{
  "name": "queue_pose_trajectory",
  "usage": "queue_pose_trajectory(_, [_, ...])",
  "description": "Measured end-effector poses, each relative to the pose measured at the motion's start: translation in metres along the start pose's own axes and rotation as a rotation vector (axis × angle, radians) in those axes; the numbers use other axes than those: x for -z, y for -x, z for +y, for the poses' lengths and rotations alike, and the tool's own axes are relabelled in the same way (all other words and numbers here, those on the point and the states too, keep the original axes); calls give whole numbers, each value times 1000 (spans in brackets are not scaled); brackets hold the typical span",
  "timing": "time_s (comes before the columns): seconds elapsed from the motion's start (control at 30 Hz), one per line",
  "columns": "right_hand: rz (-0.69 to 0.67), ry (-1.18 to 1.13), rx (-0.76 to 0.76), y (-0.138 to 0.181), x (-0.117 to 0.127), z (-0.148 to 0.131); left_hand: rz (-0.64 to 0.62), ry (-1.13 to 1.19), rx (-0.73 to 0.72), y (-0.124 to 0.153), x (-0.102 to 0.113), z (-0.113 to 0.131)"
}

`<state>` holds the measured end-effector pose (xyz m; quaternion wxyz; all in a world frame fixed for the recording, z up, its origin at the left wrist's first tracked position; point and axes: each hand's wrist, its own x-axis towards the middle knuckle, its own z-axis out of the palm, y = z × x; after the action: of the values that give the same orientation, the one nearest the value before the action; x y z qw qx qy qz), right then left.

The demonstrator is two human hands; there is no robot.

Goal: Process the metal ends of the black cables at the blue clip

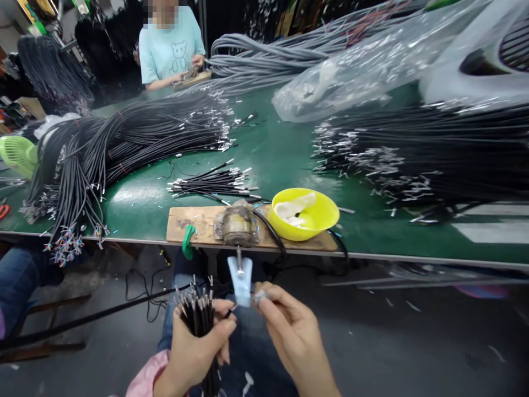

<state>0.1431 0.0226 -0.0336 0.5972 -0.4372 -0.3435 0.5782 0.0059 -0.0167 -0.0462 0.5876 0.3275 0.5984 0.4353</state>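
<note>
My left hand (192, 350) is wrapped round a bundle of short black cables (199, 315) with stripped silvery ends pointing up. Between its thumb and fingers one cable end sticks out toward a light blue clip (241, 282). That clip hangs on the shaft of a small motor (237, 225) fixed to a wooden board (202, 216). Just right of the clip, my right hand (293, 336) pinches a small whitish, blurred piece whose kind I cannot make out. Its thumb and forefinger are close to the clip; whether they touch it is unclear.
A yellow bowl (303, 226) with white material stands on the board beside a green clamp (188, 241). A short cable pile (215, 182) lies behind. Large black cable bundles (136, 132) flank it. Across the green table (273, 149) sits a person (171, 52).
</note>
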Motion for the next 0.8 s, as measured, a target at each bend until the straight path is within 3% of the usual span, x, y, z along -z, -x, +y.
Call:
queue_pose_trajectory(0.13, [-68, 385, 440, 12, -7, -11, 41, 18, 67, 12, 0, 12])
queue_pose_trajectory(0.2, [-152, 514, 558, 13, -14, -18, 84, 23, 73, 15, 2, 17])
queue_pose_trajectory(0.3, [-186, 540, 585, 12, -22, -22, 111, 48, 73, 17, 3, 21])
queue_pose_trajectory(0.47, [-6, 464, 596, 16, -24, -9, 33, 143, 86, 17, -5, 22])
queue_pose_trajectory(0.57, [-21, 274, 436, 20, -24, 4, -35, 215, 97, 16, -8, 22])
queue_pose_trajectory(0.73, [-208, -186, -135, 18, -22, 9, -175, 246, 110, 13, -6, 22])
queue_pose_trajectory(0.8, [-205, -259, -227, 15, -20, 5, -201, 233, 112, 12, -4, 21])
